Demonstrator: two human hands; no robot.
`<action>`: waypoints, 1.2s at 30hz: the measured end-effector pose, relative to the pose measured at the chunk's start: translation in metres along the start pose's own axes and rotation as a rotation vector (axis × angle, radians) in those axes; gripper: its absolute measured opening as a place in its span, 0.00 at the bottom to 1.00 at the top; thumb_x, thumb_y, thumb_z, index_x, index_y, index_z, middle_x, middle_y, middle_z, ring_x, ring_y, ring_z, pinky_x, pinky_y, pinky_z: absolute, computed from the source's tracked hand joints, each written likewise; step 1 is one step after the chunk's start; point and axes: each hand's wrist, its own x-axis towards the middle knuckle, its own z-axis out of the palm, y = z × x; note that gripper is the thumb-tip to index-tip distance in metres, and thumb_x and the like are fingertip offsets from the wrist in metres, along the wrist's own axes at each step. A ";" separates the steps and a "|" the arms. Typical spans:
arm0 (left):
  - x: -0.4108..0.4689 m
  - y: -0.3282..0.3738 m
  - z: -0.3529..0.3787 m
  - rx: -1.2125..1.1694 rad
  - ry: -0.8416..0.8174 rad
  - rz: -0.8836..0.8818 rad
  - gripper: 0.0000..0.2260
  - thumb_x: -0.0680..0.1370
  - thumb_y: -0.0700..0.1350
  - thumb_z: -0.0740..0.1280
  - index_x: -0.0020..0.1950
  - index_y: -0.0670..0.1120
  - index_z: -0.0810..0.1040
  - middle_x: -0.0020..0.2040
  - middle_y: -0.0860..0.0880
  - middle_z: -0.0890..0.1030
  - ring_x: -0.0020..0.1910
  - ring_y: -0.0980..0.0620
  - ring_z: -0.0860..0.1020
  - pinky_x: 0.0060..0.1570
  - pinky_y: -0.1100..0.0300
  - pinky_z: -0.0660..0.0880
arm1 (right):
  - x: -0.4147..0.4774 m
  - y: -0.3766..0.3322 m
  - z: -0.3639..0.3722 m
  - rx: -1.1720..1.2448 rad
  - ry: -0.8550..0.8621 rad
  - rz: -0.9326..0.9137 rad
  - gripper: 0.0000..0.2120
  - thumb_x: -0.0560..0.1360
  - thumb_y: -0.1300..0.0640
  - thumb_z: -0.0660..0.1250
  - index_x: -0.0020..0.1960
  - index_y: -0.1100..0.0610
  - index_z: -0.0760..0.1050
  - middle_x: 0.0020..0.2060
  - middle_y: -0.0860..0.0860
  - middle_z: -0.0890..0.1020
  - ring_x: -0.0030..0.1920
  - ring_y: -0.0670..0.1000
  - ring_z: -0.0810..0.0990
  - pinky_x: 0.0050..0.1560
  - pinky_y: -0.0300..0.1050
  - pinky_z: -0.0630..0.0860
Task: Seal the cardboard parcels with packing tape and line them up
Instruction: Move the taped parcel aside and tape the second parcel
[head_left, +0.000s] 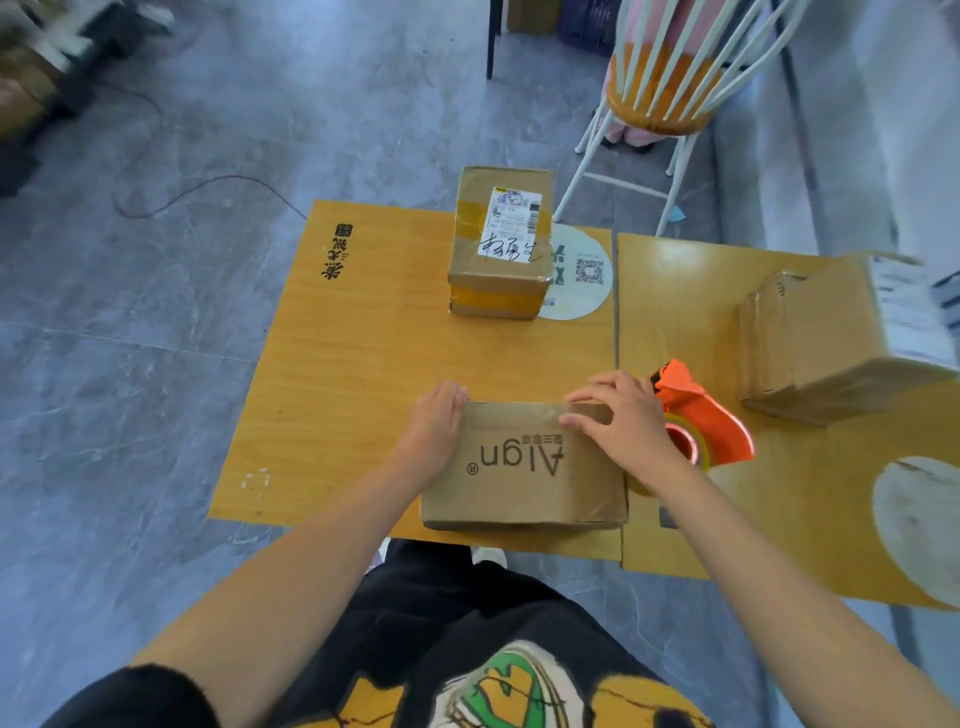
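Brown cardboard parcel printed "Algn" at the near edge of the yellow wooden table. The left hand curls over its far left corner, apparently to steady it. The right hand, fingers nearly straight, presses the far top edge, likely smoothing tape. The orange tape dispenser waits just beside.

The place is looking like an informal parcel-packing corner, not a warehouse: a taped box bearing a shipping label is sitting on an orange wood-grain table, more cartons are crowding a second table, and an orange tape dispenser is lying beside a printed carton. A white spindle-back chair is standing on the grey stone-look floor — a thin cable is trailing across it — and a round QR-code sticker is showing on the tabletop.
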 end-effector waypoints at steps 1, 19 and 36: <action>0.000 -0.001 -0.002 0.014 -0.005 -0.002 0.15 0.86 0.50 0.50 0.51 0.44 0.72 0.48 0.46 0.74 0.49 0.46 0.73 0.47 0.53 0.68 | -0.003 0.006 -0.010 0.078 0.006 0.043 0.12 0.76 0.44 0.68 0.58 0.44 0.79 0.55 0.43 0.72 0.60 0.46 0.67 0.62 0.47 0.64; -0.047 0.012 0.002 0.477 0.128 -0.170 0.18 0.84 0.53 0.44 0.56 0.46 0.70 0.47 0.50 0.71 0.44 0.47 0.73 0.47 0.53 0.72 | -0.011 0.002 -0.009 0.401 -0.142 0.262 0.06 0.81 0.56 0.64 0.56 0.55 0.75 0.48 0.56 0.82 0.43 0.51 0.85 0.56 0.57 0.78; -0.038 0.017 0.040 0.679 0.105 0.237 0.31 0.81 0.65 0.43 0.81 0.56 0.42 0.81 0.54 0.40 0.80 0.54 0.38 0.78 0.44 0.47 | -0.026 0.048 -0.021 0.202 0.173 0.325 0.08 0.79 0.65 0.58 0.45 0.58 0.75 0.45 0.50 0.78 0.43 0.48 0.76 0.43 0.47 0.74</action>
